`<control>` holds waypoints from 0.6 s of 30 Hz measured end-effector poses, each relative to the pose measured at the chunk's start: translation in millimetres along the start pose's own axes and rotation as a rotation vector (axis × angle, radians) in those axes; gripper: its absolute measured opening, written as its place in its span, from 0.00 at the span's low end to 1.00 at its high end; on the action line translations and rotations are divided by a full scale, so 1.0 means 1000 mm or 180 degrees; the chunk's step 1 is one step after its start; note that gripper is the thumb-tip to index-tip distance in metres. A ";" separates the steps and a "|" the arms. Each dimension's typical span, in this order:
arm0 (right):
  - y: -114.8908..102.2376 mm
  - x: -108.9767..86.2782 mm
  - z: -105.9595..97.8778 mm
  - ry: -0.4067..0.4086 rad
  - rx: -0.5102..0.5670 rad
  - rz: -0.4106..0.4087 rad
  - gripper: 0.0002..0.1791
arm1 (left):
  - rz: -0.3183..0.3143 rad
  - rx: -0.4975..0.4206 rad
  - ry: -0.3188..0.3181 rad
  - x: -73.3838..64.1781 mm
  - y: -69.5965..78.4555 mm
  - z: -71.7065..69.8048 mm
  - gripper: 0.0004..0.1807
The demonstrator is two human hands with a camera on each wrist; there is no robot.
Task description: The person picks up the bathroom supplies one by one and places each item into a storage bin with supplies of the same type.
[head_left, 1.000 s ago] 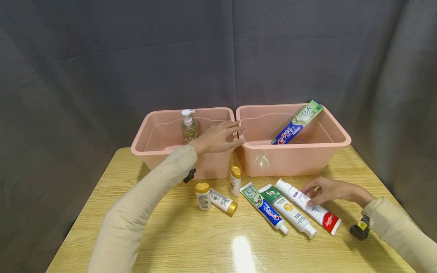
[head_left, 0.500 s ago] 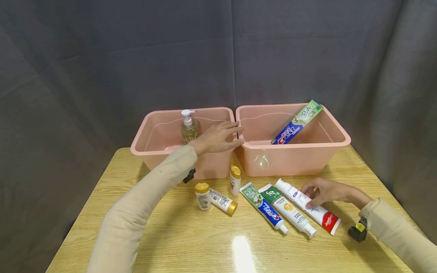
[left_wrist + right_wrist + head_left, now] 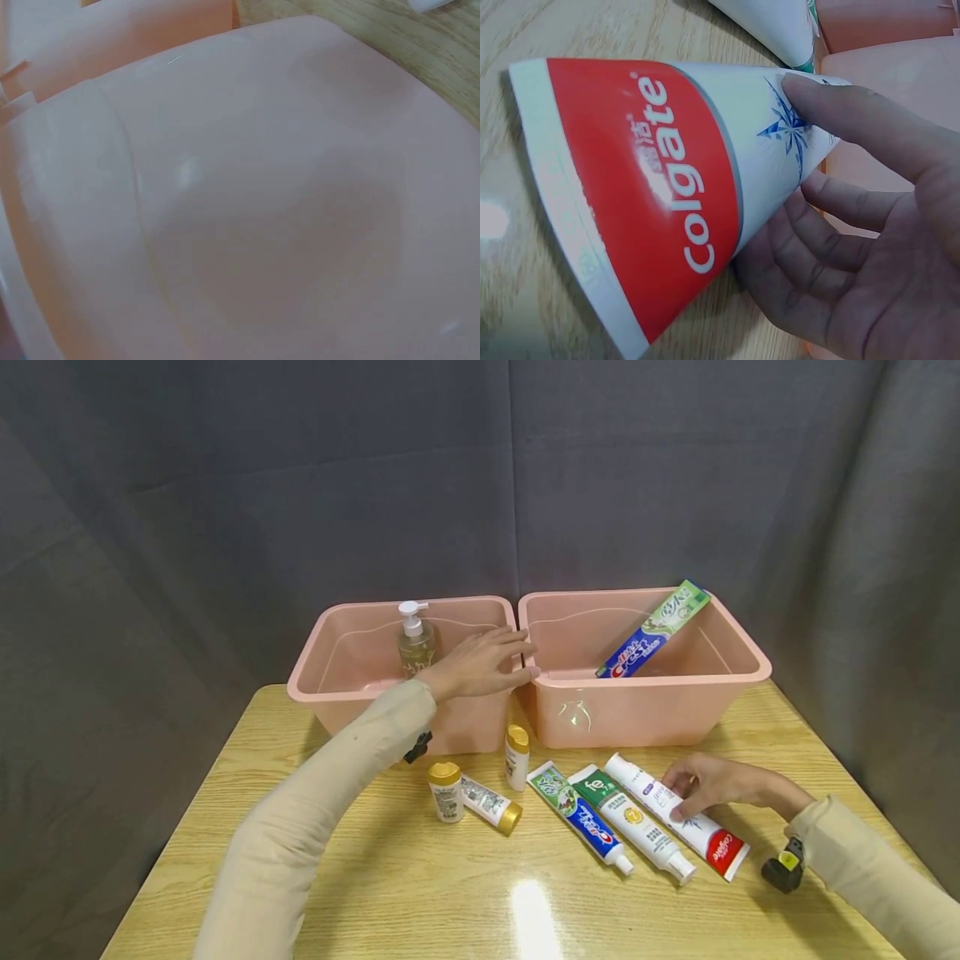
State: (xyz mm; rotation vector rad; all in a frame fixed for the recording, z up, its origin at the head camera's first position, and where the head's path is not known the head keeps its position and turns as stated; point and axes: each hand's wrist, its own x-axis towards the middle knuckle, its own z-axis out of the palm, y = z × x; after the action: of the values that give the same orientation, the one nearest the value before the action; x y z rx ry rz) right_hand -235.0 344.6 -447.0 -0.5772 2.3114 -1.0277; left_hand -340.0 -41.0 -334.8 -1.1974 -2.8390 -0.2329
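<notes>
My left hand (image 3: 483,662) rests over the neighbouring rims of two pink bins, its fingers extended and holding nothing. The left wrist view shows the pink bin wall (image 3: 262,187) close up, with the hand out of sight. My right hand (image 3: 716,783) grips a white and red Colgate toothpaste tube (image 3: 703,835) lying at the right of the table. In the right wrist view the thumb (image 3: 840,109) lies on the tube's upper face, and the fingers curl along its other side. Beside it lie a green and white toothpaste tube (image 3: 633,821) and a blue and green Crest tube (image 3: 577,814).
The left bin (image 3: 337,696) holds a pump bottle (image 3: 416,645). In the right bin (image 3: 637,710) a Crest toothpaste box (image 3: 654,631) leans diagonally. Small gold-capped bottles (image 3: 447,793) stand before the bins, and a gold-capped tube (image 3: 489,803) lies between them. Dark curtains hang behind.
My right hand and wrist have shifted slightly to the left along the Colgate tube, which has barely turned. The left hand stays at the bin rims.
</notes>
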 end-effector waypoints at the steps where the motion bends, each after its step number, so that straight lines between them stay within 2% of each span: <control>1: 0.000 0.000 0.000 0.0000 -0.0030 -0.0004 0.18 | 0.0001 -0.0001 0.0001 0.000 0.000 0.000 0.33; 10: -0.002 -0.001 0.001 0.0041 -0.0193 0.0041 0.19 | -0.0017 0.0102 0.0038 0.001 0.003 -0.001 0.34; 18: 0.000 -0.003 0.001 0.0084 -0.0190 0.0052 0.20 | -0.0095 0.0017 0.0004 -0.001 0.008 -0.001 0.35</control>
State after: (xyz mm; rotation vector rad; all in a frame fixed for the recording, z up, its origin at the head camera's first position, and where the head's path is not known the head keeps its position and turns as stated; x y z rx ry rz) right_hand -232.1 345.9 -447.2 -0.5704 2.3730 -0.9669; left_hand -333.4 -36.8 -333.1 -1.1541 -2.8563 -0.2269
